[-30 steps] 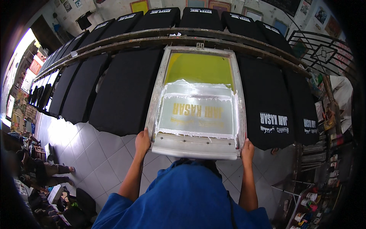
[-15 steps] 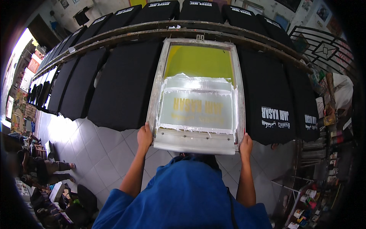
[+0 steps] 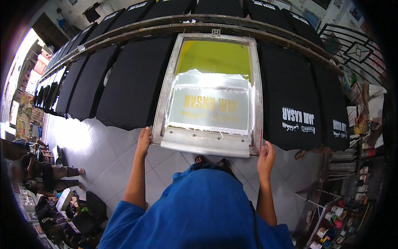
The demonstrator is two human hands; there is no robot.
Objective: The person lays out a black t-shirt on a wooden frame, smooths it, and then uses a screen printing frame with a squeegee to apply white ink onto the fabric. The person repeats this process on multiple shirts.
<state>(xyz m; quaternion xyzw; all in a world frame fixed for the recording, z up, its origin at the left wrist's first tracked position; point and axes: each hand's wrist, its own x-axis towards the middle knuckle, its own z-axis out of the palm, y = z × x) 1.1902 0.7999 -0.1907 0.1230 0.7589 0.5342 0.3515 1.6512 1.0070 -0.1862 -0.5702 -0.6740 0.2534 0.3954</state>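
A silk-screen printing frame point(image 3: 257, 99) lies over one of the black-covered boards, its far end at a metal hinge clamp point(image 3: 216, 32). Its mesh is yellow-green at the far part, with smeared white ink point(image 3: 207, 79) and pale yellow mirrored lettering nearer me. Across the near end rests a pale bar with a row of bolts point(image 3: 205, 146), like a squeegee. My left hand point(image 3: 143, 142) is beside the frame's near left corner, fingers stretched out. My right hand point(image 3: 265, 159) is at the near right corner, thumb and fingers apart. Whether the fingertips still touch the frame is unclear.
Black fabric-covered boards point(image 3: 134, 83) line both sides of a long wooden rail point(image 3: 137, 34). The board to the right point(image 3: 290, 79) carries white printing. A person point(image 3: 54, 174) is at the left. Jars and a metal rack point(image 3: 317, 203) stand at the lower right.
The frame's near end has moved slightly away from me and to the left. My hands have loosened from its sides, the fingers straighter. The whole view has shifted a little.
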